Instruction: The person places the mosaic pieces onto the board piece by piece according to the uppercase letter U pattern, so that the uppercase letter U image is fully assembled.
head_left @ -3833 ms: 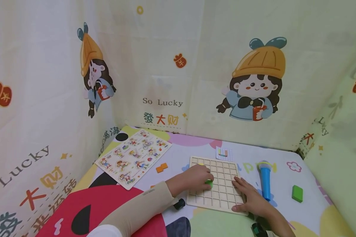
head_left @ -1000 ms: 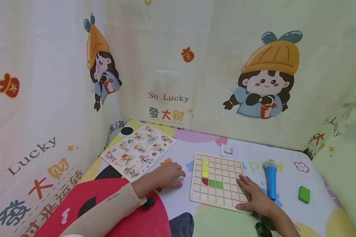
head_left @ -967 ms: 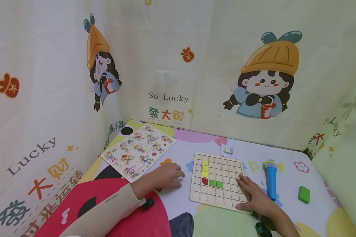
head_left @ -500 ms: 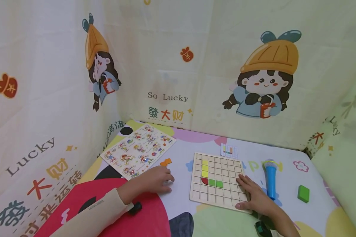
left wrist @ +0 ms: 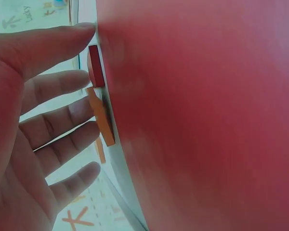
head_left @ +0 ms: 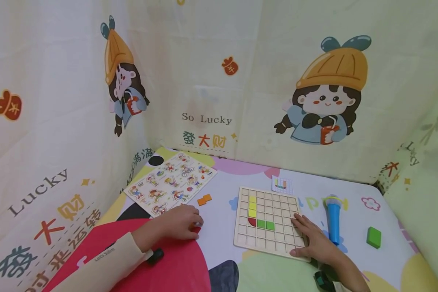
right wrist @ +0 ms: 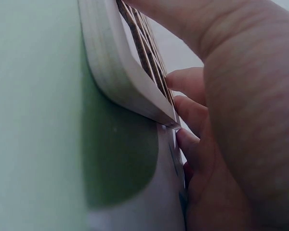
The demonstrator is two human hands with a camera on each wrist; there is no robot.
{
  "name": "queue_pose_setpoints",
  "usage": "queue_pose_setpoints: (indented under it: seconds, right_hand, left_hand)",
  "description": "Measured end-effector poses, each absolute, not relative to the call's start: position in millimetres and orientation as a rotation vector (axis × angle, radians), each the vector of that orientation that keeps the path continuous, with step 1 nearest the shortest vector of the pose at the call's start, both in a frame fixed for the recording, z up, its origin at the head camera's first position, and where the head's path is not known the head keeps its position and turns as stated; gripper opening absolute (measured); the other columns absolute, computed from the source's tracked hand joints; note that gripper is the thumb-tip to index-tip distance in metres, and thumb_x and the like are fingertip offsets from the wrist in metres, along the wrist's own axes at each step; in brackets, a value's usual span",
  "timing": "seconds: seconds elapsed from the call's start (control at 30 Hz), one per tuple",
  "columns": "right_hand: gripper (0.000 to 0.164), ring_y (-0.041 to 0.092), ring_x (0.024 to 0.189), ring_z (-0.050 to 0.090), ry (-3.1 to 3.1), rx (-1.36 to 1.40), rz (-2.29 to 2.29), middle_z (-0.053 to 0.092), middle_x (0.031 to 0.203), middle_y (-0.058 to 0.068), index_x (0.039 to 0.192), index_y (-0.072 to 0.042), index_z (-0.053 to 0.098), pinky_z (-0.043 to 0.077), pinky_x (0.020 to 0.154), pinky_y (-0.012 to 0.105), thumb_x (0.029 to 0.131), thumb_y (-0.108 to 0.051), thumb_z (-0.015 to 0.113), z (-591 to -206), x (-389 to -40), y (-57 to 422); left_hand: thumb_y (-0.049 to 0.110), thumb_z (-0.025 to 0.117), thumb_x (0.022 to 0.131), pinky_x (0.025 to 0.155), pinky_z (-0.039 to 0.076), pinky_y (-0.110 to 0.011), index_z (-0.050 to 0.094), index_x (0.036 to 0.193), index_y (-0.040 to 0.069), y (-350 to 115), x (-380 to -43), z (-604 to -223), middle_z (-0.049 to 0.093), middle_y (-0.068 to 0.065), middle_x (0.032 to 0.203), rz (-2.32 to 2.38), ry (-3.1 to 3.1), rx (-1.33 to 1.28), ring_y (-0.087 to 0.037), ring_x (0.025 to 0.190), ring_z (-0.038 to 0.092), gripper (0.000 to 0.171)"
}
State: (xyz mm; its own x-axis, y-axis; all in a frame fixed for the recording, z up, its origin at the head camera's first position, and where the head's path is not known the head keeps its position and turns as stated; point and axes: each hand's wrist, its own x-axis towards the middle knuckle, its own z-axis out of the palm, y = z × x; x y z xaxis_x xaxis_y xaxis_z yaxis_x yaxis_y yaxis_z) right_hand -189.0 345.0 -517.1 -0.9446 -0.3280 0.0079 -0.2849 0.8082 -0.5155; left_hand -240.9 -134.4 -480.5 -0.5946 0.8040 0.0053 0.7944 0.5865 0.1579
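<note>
My left hand (head_left: 179, 222) is low over the left side of the table, at the edge of the printed red patch. In the left wrist view its thumb and index finger stand apart around a small red piece (left wrist: 97, 67), with a gap at the thumb. Orange pieces (left wrist: 103, 120) lie by the other fingertips. My right hand (head_left: 312, 239) rests spread on the right edge of the wooden grid board (head_left: 284, 211). Set in the board are a column of yellow squares (head_left: 253, 207), a red rounded piece (head_left: 252, 222) and two green squares (head_left: 265, 225).
Behind the grid board lies a small pattern card (head_left: 282, 185). A blue toy microphone (head_left: 333, 223) and a green block (head_left: 374, 237) are to the right. At the back left is a picture puzzle board (head_left: 173, 172), with orange pieces (head_left: 205, 199) near its corner.
The left hand has left the grid board, where a second green square now shows, and moved left to the loose pieces. The right hand stays on the board's edge.
</note>
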Motion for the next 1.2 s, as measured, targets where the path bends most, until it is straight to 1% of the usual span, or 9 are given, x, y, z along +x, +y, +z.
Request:
queue_pose_setpoints:
  seconds: [0.2, 0.37, 0.47, 0.7, 0.87, 0.93, 1.0, 1.1, 1.2]
  right_hand:
    - [0.109, 0.044, 0.143, 0.011, 2.913, -0.494, -0.805, 0.022, 0.158, 0.012, 0.15, -0.007, 0.036, 0.016, 0.1, 0.071, 0.066, -0.062, 0.079, -517.8, -189.3, 346.2]
    - [0.11, 0.044, 0.143, 0.011, 2.916, -0.489, -0.796, 0.021, 0.158, 0.012, 0.15, -0.007, 0.036, 0.016, 0.1, 0.071, 0.066, -0.063, 0.078, -517.2, -190.1, 346.2]
    - [0.11, 0.043, 0.143, 0.011, 2.919, -0.489, -0.791, 0.021, 0.159, 0.011, 0.151, -0.008, 0.036, 0.016, 0.101, 0.071, 0.066, -0.063, 0.078, -517.5, -190.5, 346.4]
    - [0.109, 0.043, 0.143, 0.011, 2.923, -0.491, -0.788, 0.022, 0.158, 0.012, 0.15, -0.007, 0.037, 0.016, 0.101, 0.071, 0.066, -0.063, 0.078, -517.2, -189.9, 346.4]
    - [0.109, 0.044, 0.142, 0.012, 2.929, -0.497, -0.783, 0.022, 0.158, 0.013, 0.15, -0.006, 0.037, 0.017, 0.1, 0.071, 0.066, -0.063, 0.078, -516.6, -189.8, 346.3]
    - [0.109, 0.044, 0.143, 0.011, 2.928, -0.495, -0.785, 0.022, 0.158, 0.013, 0.15, -0.006, 0.037, 0.017, 0.101, 0.071, 0.066, -0.063, 0.078, -516.6, -189.9, 346.2]
    - [0.109, 0.044, 0.143, 0.011, 2.928, -0.493, -0.783, 0.022, 0.158, 0.013, 0.15, -0.006, 0.036, 0.016, 0.101, 0.071, 0.066, -0.063, 0.078, -516.4, -189.9, 346.0]
    - [0.109, 0.044, 0.142, 0.011, 2.93, -0.491, -0.781, 0.022, 0.158, 0.014, 0.15, -0.006, 0.036, 0.016, 0.101, 0.071, 0.066, -0.063, 0.078, -515.6, -189.7, 345.6]
    - [0.109, 0.046, 0.142, 0.011, 2.934, -0.503, -0.784, 0.022, 0.158, 0.015, 0.149, -0.005, 0.037, 0.016, 0.101, 0.071, 0.067, -0.062, 0.078, -514.4, -189.3, 344.6]
  left_hand:
    - [0.042, 0.077, 0.08, 0.069, 0.045, -0.021, 0.071, 0.111, 0.023, -139.8, -241.7, -477.6, 0.057, 0.013, 0.091, 0.257, 2.732, 1.343, 0.0, 0.081, 0.047, 0.037]
    - [0.032, 0.074, 0.085, 0.073, 0.045, -0.021, 0.072, 0.109, 0.022, -135.6, -244.0, -478.5, 0.058, 0.012, 0.091, 0.259, 2.696, 1.449, -0.001, 0.082, 0.048, 0.026]
    - [0.024, 0.073, 0.087, 0.075, 0.046, -0.021, 0.072, 0.109, 0.022, -129.4, -244.5, -477.0, 0.059, 0.011, 0.094, 0.266, 2.667, 1.492, -0.001, 0.084, 0.05, 0.023]
    - [0.006, 0.071, 0.085, 0.081, 0.045, -0.019, 0.074, 0.106, 0.024, -109.8, -245.3, -476.1, 0.059, 0.011, 0.1, 0.333, 2.579, 1.553, -0.001, 0.092, 0.051, 0.028]
    - [-0.003, 0.069, 0.081, 0.081, 0.045, -0.017, 0.072, 0.111, 0.02, -98.7, -246.2, -476.5, 0.06, 0.009, 0.107, 0.371, 2.582, 1.497, -0.003, 0.096, 0.052, 0.038]
    - [0.0, 0.067, 0.084, 0.081, 0.046, -0.018, 0.071, 0.114, 0.018, -97.0, -246.5, -477.3, 0.061, 0.007, 0.109, 0.356, 2.646, 1.465, -0.005, 0.097, 0.053, 0.035]
    - [0.008, 0.068, 0.087, 0.081, 0.047, -0.02, 0.071, 0.113, 0.018, -96.8, -247.1, -478.6, 0.062, 0.007, 0.107, 0.297, 2.732, 1.446, -0.006, 0.095, 0.055, 0.028]
    - [0.025, 0.07, 0.09, 0.077, 0.047, -0.023, 0.072, 0.106, 0.018, -97.7, -248.2, -479.9, 0.062, 0.008, 0.095, 0.207, 2.81, 1.416, -0.005, 0.085, 0.054, 0.018]
    - [0.037, 0.072, 0.087, 0.07, 0.045, -0.023, 0.071, 0.1, 0.019, -99.0, -248.1, -480.5, 0.056, 0.011, 0.083, 0.16, 2.807, 1.37, -0.003, 0.075, 0.048, 0.022]
